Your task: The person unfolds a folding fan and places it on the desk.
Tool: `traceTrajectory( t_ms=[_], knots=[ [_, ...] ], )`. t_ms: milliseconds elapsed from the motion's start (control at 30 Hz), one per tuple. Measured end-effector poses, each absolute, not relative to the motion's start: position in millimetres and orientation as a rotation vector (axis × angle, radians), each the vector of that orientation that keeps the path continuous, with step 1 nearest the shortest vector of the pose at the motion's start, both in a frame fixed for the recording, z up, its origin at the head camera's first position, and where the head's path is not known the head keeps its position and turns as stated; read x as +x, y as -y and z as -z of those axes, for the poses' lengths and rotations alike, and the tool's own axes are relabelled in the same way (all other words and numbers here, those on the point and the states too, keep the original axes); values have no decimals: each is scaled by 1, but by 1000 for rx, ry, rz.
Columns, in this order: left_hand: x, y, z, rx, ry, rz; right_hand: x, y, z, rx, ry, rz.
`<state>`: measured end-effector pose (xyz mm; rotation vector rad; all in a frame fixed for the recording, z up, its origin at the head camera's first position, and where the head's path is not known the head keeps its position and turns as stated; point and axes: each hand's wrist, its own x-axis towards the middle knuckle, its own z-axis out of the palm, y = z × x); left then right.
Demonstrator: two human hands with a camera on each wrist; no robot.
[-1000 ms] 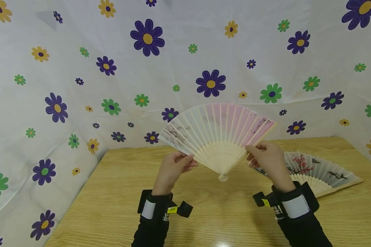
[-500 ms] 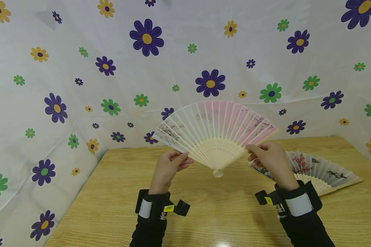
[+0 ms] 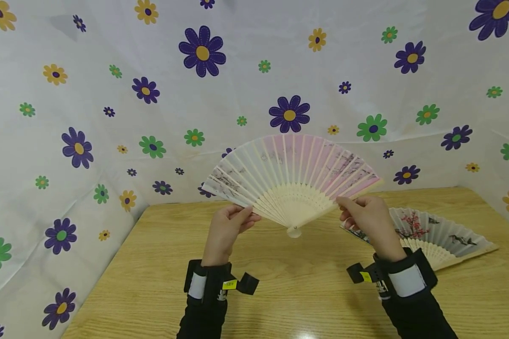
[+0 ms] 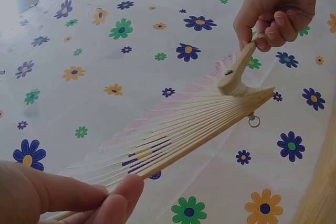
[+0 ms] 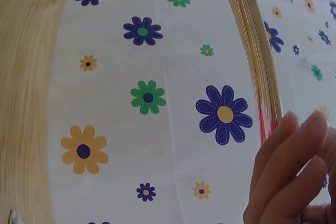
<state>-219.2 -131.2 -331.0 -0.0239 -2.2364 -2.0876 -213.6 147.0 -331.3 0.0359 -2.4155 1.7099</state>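
A folding fan (image 3: 294,162), white fading to pink with pale slotted ribs, is spread wide above the table. Its left end stick is pinched between the thumb and fingers of my left hand (image 3: 225,233). On the other side, my right hand (image 3: 371,221) pinches the right end stick. The pivot end points down between both hands. In the left wrist view, a small metal ring (image 4: 254,122) hangs at the fan's pivot end. The right wrist view catches the fan (image 5: 254,40) edge-on, beside the curled fingers (image 5: 286,166).
A second open fan (image 3: 454,238), with red blossoms and dark birds, lies on the wooden table (image 3: 152,282) at the right, partly behind my right hand and wrist. A white cloth (image 3: 237,84) printed with flowers stands behind and along the sides.
My left hand has moved left and slightly up, and the fan has spread wider. Its pivot has shifted left and up. The right hand stays nearly in place, still pinching the fan.
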Motion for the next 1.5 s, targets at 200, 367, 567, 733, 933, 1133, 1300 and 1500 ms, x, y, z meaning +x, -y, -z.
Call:
traceTrajectory(
  t_ms=[200,367,567,733,933,1133,1300,1500],
  knots=[
    [-219,134,329,7,2197,2109,-214,-145,333,3,2383,-1760],
    [-219,135,328,26,2157,2150,-215,-143,333,-28,2339,-1836],
    [-220,137,329,28,2131,2159,-216,-139,333,-37,2263,-1950],
    [-218,140,328,22,2124,2154,-216,-137,334,-13,2199,-2059],
    [-217,146,326,53,2118,2126,-217,-135,337,17,2106,-2269],
    [-220,164,325,152,2163,2026,-223,-117,352,-65,2013,-2471],
    [-226,196,331,208,2199,2009,-225,-91,375,-160,1841,-2812],
    [-235,227,353,282,2221,2062,-220,-63,400,-315,1692,-3024]
  ],
)
